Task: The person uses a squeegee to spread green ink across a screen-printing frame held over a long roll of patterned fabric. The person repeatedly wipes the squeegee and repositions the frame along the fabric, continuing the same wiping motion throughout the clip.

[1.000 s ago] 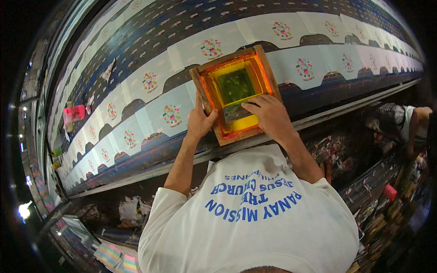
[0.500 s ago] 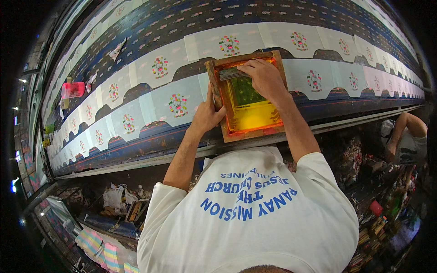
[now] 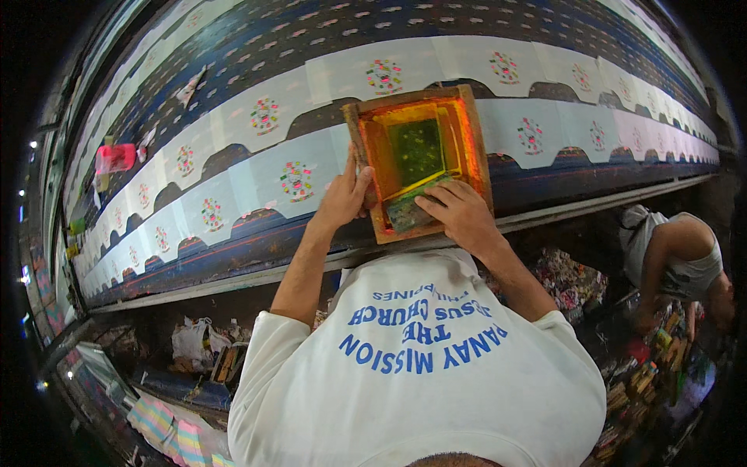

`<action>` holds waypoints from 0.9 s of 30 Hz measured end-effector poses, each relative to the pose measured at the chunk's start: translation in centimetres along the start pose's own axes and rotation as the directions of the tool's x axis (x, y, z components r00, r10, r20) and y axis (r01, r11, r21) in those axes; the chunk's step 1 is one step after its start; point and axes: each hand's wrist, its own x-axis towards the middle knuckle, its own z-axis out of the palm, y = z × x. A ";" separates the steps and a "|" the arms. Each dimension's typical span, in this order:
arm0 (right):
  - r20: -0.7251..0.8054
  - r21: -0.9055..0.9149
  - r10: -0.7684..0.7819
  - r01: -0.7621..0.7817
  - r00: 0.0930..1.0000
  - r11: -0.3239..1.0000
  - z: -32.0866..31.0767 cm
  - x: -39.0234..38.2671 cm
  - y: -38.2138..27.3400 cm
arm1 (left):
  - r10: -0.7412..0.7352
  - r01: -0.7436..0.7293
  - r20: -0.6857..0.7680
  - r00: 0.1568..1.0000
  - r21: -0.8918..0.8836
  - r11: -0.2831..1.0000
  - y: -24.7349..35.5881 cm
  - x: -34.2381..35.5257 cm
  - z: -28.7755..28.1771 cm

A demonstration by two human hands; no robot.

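Note:
A wooden screen-printing frame [image 3: 475,124], its inside edges stained orange and red, lies on a pale fabric piece on the long table. Dark green mesh [image 3: 420,148] shows in its middle. My left hand [image 3: 345,198] grips the frame's left side, with fingers along the outer edge. Inside the frame's near end, my right hand [image 3: 461,215] is closed on a squeegee [image 3: 406,212] smeared green. A line of yellow ink runs along the squeegee's far edge. Part of the squeegee is hidden under my right fingers.
Rows of white fabric pieces [image 3: 257,183] with colourful round prints cover the table [image 3: 537,183]. A pink container [image 3: 116,158] stands at the far left. A metal rail [image 3: 194,292] runs along the near edge. At right, another person [image 3: 677,257] bends over beside piled scraps [image 3: 572,280].
My right hand has pulled the squeegee from the frame's far end to its near end. Yellow ink no longer covers the near part. The other person at right has come further into view.

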 end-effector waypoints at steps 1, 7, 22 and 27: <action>-0.065 -0.046 0.002 -0.005 0.998 0.999 0.7 -0.1 0.4 | -0.044 0.044 0.027 0.999 -0.012 0.999 0.9 -0.1 -0.3; -0.241 -0.090 0.080 -0.104 0.967 0.990 -1.0 5.5 5.0 | -0.052 0.052 0.068 0.996 0.004 0.999 1.1 -0.1 -0.8; 0.214 0.027 0.300 -0.313 0.930 0.949 -3.0 3.5 1.3 | 0.046 -0.035 -0.047 0.998 0.223 0.974 -1.8 0.1 0.1; 0.078 0.047 0.328 -0.332 0.941 0.942 -2.1 0.2 -1.8 | 0.065 -0.034 -0.114 0.991 0.258 0.965 -0.1 0.4 0.8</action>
